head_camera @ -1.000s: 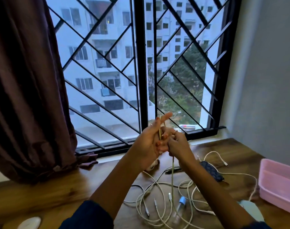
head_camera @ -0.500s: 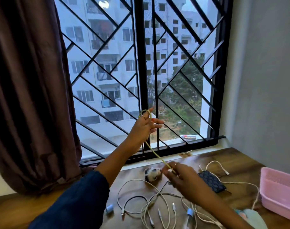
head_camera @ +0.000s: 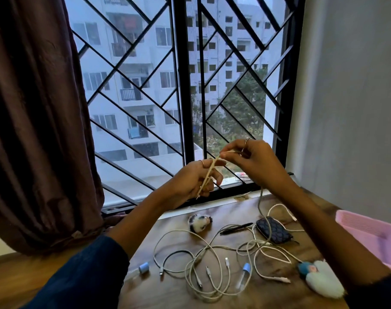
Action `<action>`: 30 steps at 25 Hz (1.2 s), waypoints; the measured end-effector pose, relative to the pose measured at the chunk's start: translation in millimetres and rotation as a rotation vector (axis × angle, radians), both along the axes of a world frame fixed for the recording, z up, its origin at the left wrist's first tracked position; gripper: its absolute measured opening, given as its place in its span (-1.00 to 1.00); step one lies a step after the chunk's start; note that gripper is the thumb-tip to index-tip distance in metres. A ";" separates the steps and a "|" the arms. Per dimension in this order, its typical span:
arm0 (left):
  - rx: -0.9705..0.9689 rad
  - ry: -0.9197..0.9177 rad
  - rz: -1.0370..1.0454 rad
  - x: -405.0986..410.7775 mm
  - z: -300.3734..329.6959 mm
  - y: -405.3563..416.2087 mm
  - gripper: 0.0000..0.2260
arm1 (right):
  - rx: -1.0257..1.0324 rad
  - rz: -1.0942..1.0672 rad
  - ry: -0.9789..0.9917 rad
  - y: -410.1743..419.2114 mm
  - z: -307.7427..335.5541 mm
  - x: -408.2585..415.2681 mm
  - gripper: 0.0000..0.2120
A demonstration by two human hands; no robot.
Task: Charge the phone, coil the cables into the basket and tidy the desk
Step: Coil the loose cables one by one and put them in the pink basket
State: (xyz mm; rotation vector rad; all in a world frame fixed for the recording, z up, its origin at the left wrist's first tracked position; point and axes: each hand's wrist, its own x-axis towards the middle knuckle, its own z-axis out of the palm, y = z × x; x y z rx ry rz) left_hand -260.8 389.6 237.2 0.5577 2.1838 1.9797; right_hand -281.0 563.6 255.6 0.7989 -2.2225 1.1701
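Both hands are raised in front of the window, above the desk. My left hand has a pale cable wound across its fingers. My right hand pinches the same cable just above and to the right of it. From the right hand the cable hangs down to a tangle of white cables on the wooden desk. A pink basket stands at the right edge. A dark patterned phone or case lies among the cables.
A black pen lies left of the dark case. A small furry toy sits near the sill, a white and blue plush at front right. Two small blue-capped items lie among the cables. A brown curtain hangs left.
My right hand rose from the desk up to my left hand. The left hand dropped lower and right. The cable stretched between them is now short, laid across the left fingers.
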 end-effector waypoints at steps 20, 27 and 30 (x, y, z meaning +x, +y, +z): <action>0.727 0.016 -0.059 -13.6 5.5 27.2 -0.75 | -0.471 0.298 -0.577 -50.5 -122.4 -1.6 -0.72; 0.366 0.215 0.250 -41.1 -13.3 4.0 -0.68 | 0.047 0.110 -0.405 -25.0 -136.6 -1.5 -0.83; -0.027 0.391 0.352 -43.1 -19.1 -0.7 -0.66 | 0.115 0.009 -0.299 -21.0 -113.9 0.5 -0.89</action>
